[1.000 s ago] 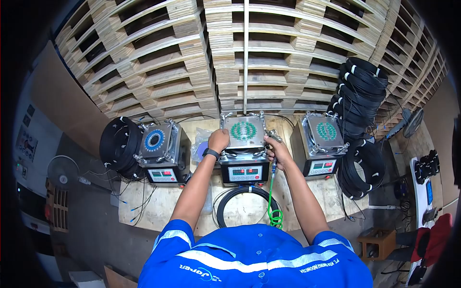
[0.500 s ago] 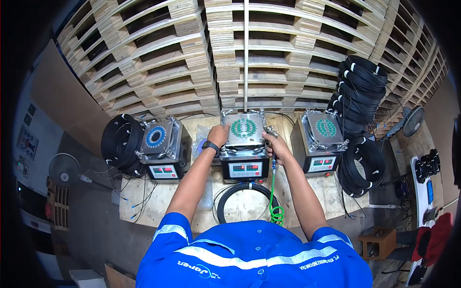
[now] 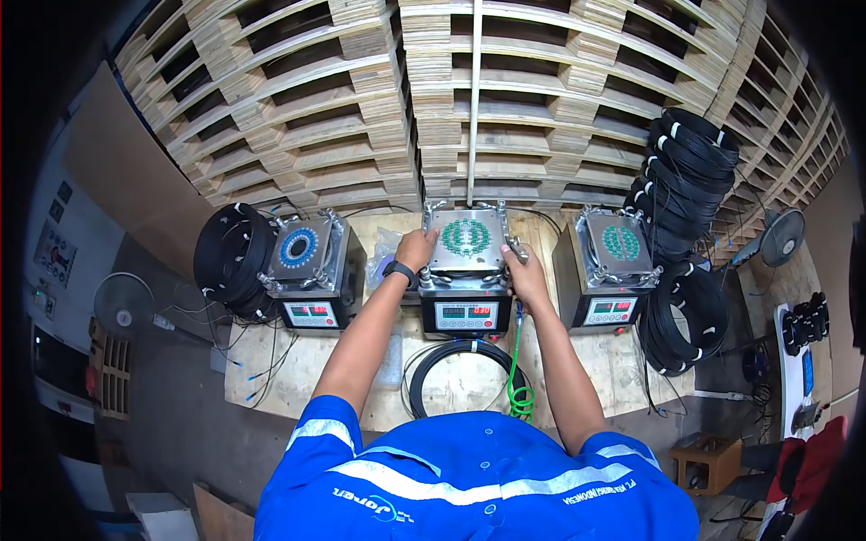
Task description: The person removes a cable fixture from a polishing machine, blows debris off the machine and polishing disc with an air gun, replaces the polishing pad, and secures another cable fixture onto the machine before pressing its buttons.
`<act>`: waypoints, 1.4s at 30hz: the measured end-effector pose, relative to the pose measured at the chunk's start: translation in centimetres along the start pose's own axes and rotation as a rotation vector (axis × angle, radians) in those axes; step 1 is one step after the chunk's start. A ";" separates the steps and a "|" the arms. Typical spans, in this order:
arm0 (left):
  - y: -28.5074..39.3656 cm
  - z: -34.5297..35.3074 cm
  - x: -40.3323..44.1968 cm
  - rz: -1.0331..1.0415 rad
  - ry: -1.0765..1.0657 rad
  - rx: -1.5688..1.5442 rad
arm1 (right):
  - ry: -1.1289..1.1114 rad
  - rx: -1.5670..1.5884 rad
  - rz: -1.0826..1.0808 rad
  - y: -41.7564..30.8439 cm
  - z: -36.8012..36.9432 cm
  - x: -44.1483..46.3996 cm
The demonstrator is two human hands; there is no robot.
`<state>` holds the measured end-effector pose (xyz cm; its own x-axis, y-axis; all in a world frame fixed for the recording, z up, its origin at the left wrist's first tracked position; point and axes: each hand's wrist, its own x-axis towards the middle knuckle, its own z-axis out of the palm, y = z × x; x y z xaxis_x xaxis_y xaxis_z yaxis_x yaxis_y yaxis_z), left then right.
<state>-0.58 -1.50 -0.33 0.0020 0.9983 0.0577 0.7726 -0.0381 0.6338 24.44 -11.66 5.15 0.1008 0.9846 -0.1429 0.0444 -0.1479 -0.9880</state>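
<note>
The middle machine [image 3: 466, 316] has a metal top plate [image 3: 442, 261] with a ring of green connectors [image 3: 465, 237]. My left hand [image 3: 417, 250], with a dark watch on the wrist, rests at the plate's left edge; its fingers are bent against the plate's side. At the right edge my right hand [image 3: 526, 273] is wrapped around a metal air gun [image 3: 517, 252], from which a green coiled hose [image 3: 515, 356] hangs. A coil of black cable [image 3: 469, 346] lies on the table in front of the machine.
A left machine [image 3: 311, 313] holds a ring of blue connectors; a right machine [image 3: 611, 309] holds green ones. Black cable coils stand at the left [image 3: 236, 261] and are stacked at the right [image 3: 690, 171]. Pallets [image 3: 505, 135] rise behind the wooden table [image 3: 577, 379].
The view has shifted slightly, and the machines appear a little further right. The air gun in my right hand is now tilted more over the plate's right edge. My left hand stays at the plate.
</note>
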 end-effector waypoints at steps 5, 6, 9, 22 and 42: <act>-0.1 0.0 0.1 0.008 0.025 -0.026 | 0.097 -0.204 -0.130 1.0 0.4 -0.9; 0.0 -0.2 0.0 0.005 0.021 -0.033 | 0.152 -0.307 -0.227 1.0 0.8 -0.6; 0.8 -0.8 -0.4 -0.030 0.043 -0.070 | 0.069 -0.046 -0.026 -1.6 0.6 -0.9; 1.2 -0.3 -0.8 -0.066 0.092 -0.072 | -0.139 0.105 0.279 -2.5 -3.2 1.1; 2.2 -0.7 -3.3 0.030 0.304 -0.135 | 0.041 0.002 0.049 0.0 -1.9 -1.6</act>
<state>0.72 -4.93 1.39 -0.1815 0.9389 0.2926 0.6840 -0.0933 0.7235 26.18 -13.40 5.47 0.1435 0.9715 -0.1885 0.0363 -0.1955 -0.9800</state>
